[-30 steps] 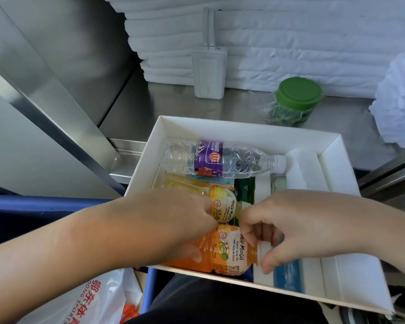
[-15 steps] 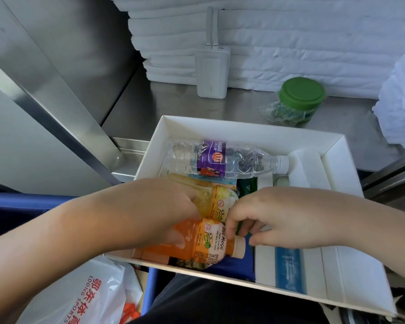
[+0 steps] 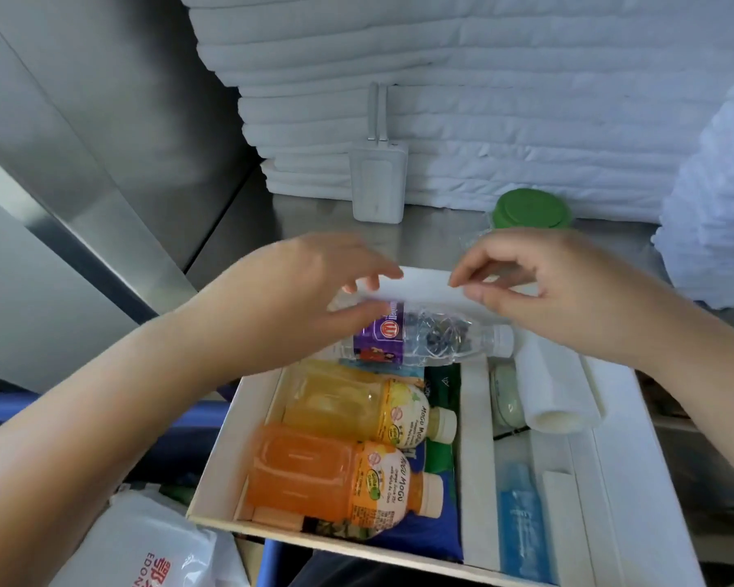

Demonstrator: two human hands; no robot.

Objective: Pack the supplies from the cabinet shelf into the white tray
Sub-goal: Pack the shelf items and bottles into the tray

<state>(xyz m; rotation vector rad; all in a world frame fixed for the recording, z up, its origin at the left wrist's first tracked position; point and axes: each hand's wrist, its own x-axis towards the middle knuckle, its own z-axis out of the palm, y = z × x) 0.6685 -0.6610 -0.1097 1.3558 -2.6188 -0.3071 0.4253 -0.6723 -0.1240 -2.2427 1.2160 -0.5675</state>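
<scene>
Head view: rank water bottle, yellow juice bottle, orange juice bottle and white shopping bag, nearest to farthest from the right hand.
1. Water bottle, at the tray's far end, right beside the right hand.
2. Yellow juice bottle, mid-tray, left.
3. Orange juice bottle, near end, left.
4. White shopping bag, outside the tray, lower left.

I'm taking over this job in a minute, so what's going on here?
A person is packing a white tray at a steel cabinet shelf. The left hand and the right hand hover over the tray's far end, above a water bottle, and neither appears to hold anything. Also lying in the tray are a yellow juice bottle, an orange juice bottle and a white roll. A green-lidded jar and a white device stand on the shelf behind.
</scene>
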